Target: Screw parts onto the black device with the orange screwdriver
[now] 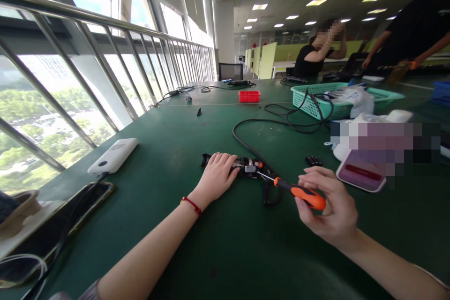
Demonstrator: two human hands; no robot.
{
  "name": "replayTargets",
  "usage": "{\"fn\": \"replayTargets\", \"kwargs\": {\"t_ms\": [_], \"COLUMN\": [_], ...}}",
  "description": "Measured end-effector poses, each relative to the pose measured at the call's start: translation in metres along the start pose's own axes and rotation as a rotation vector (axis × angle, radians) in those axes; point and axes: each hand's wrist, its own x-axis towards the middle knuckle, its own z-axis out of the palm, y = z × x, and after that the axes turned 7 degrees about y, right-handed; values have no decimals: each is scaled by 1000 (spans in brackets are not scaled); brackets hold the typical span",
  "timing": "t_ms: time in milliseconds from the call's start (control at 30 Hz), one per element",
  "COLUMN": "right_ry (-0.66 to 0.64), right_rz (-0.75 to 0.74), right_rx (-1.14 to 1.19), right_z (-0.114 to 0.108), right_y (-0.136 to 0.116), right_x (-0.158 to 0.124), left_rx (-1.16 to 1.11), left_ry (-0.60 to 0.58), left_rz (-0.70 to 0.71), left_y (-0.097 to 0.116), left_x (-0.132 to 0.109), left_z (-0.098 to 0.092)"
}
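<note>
Your left hand (218, 173) has a black device (250, 168) held against the green table (225, 253), and your right hand (332, 215) grips an orange-and-black screwdriver (305, 195), tip right at the exposed innards. There's a white box (114, 155) off to your left, plus a red bin (249, 99) and teal basket (341, 111) (plastic bags inside, looks like) farther back.

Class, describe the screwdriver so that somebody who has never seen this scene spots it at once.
On the green table, a dark device lies front and centre. At its right, in the camera wearer's right grip, is the screwdriver, thin metal shaft towards the device. Its orange-and-black handle sets it apart from the plain black cable nearby.
</note>
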Motion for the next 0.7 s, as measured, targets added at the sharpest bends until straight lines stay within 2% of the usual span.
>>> {"fn": "replayTargets", "kwargs": {"t_ms": [100,267,467,633,700], "right_ry": [36,-108,43,-53,-46], "right_rz": [39,1,31,-19,-17], "right_rx": [53,12,49,-2,-2], "right_z": [1,-1,1,0,0], "right_y": [1,0,3,-1,-1], "right_x": [-3,0,-3,3,3], "left_rx": [2,3,10,4,3], "left_ry": [-6,-8,-19,-13,-13], "left_rz": [-2,-2,-7,-4,-3], "left_y": [0,0,0,0,1], "left_x": [0,0,0,1,1], "left_z": [0,-1,-1,-1,-2]}}
